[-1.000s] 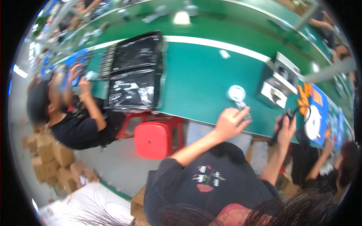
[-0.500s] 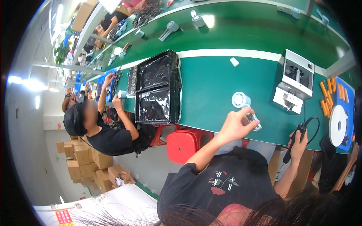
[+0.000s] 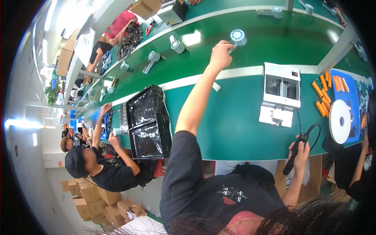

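My left hand (image 3: 221,56) reaches far forward with its fingers closed on the handle of a small light-blue handheld fan (image 3: 238,37). The fan's round grille faces up, above the green conveyor belt (image 3: 258,51). Near the bench's front edge, my right hand (image 3: 301,156) is wrapped around a black electric screwdriver (image 3: 294,156). Its tip slants down to the left, and a black cord loops from its upper end. Beyond that hand stands a white-and-black machine (image 3: 281,92) on the green bench (image 3: 219,133).
On the right, orange cylinders (image 3: 321,98) lie beside a blue tray (image 3: 354,135) and a white disc (image 3: 339,121). At left sits a black two-part tray (image 3: 149,125); a co-worker (image 3: 105,168) works past it. More fans (image 3: 153,56) rest on the belt. A white block (image 3: 216,87) lies near the rail.
My left hand has carried the fan from over the bench forward across the white rail to above the belt. My right hand still grips the screwdriver. The whole view has shifted.
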Demonstrator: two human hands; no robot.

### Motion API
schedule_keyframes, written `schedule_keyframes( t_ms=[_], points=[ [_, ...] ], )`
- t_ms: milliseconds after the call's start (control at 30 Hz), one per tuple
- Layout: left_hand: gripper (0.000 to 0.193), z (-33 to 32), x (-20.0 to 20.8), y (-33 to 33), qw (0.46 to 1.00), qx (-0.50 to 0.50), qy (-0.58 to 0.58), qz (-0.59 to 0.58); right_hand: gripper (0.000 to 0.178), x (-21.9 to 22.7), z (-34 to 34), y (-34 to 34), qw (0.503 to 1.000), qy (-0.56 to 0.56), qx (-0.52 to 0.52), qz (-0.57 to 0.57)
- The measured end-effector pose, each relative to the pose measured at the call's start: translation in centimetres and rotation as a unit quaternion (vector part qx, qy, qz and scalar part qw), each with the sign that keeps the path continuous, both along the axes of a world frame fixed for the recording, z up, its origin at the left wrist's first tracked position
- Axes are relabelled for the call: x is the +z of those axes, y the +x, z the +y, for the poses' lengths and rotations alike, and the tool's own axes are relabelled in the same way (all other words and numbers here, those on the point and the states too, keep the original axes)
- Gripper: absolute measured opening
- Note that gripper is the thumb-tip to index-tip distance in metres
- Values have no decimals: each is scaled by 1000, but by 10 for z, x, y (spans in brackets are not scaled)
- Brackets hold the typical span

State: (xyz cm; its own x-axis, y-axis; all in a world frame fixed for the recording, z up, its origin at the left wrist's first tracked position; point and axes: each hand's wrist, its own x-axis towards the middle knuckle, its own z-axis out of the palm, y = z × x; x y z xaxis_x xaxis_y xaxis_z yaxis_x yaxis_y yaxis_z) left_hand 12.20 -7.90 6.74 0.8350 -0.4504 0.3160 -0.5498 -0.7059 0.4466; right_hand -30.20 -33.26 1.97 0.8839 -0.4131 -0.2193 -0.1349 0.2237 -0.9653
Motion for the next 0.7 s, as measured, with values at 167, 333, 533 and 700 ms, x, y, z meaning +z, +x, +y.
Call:
schedule_keyframes(
  t_ms=[167,333,533,700],
  points=[
    [41,-47,-13,68,1000,-5,13,3,36,9,2,1,999,-15,-5,28],
    [30,-46,-32,78,999,-26,19,44,34,7,6,1,1000,-8,7,19],
    [22,-20,-45,37,993,-45,-52,-92,35,4,10,-4,1000,-23,8,15],
    [16,27,-26,-31,983,-117,-22,-139,35,6,9,-3,1000,-21,-6,19]
  ],
)
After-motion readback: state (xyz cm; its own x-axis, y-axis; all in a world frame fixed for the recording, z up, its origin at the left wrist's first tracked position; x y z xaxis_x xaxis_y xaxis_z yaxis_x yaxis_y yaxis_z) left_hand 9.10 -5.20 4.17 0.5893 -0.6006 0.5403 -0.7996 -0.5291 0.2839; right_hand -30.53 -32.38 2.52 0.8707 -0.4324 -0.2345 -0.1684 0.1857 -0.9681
